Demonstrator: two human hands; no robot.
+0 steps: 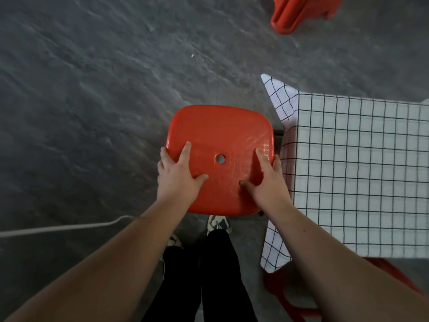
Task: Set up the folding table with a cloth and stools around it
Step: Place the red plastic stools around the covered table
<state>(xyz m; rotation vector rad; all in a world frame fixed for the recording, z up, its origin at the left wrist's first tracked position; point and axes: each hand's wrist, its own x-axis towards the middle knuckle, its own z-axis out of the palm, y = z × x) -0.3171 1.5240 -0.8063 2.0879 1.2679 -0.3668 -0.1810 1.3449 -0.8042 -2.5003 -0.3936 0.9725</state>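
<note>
Both hands, left hand [177, 174] and right hand [269, 180], clasp the red stool [219, 135] seat (fingers spread) beside the checked cloth [362, 173].

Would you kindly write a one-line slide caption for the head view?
Both hands, left and right, grip a red stool beside the table's checked cloth.

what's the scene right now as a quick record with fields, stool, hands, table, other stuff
stool in hand: red stool, seat up, hole in the middle, beside the table's left edge
left hand: left hand grips the seat's left rim, thumb on top
right hand: right hand grips the seat's right rim
table: covered by a white grid cloth, corners hanging
other stools: one at top, one under the table's near side
floor: grey, with a white cord
</note>
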